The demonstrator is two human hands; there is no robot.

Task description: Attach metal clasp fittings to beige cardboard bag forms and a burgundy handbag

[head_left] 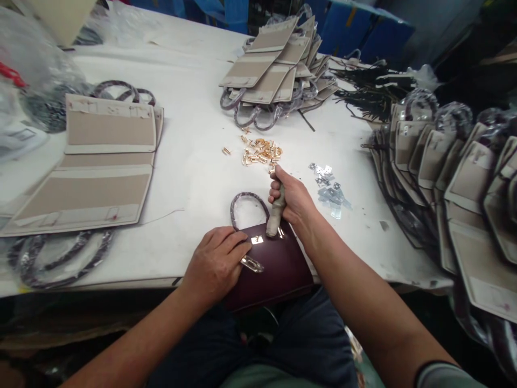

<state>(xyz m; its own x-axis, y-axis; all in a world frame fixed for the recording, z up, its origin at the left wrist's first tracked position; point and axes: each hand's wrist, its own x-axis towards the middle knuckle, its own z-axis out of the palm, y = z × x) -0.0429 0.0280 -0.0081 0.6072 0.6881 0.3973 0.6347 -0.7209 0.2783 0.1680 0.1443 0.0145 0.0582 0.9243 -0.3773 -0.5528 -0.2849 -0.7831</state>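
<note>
Fingers of the right hand close firmly around a stubby tool, thumb on top; from my remote seat I cannot tell whether its lower end touches the maroon bag beneath. I see the left hand with fingers bent together over the bag, a metal-tipped strap poking out below them; whether they pinch it I cannot tell.

Flat at the near table edge lies the bag, its six o'clock end jutting past that edge above the lap. Its loop handle points to eleven, and a gold lock plate sits just beside the left fingertips. For moving, I have white tabletop running toward ten, as far as a flat-laid beige-lined panel.

Gold fittings lie loose at twelve, silver plates at one. Past the fittings is a stack of beige panels; at two, a leaning row of panels crowds my right side.

At ten, far out, a clear plastic bag shows dark material through it. Blue bins stand beyond the far edge, contents unreadable.

My left forearm slants in from eight, my right from four, its wrist bent inward.
</note>
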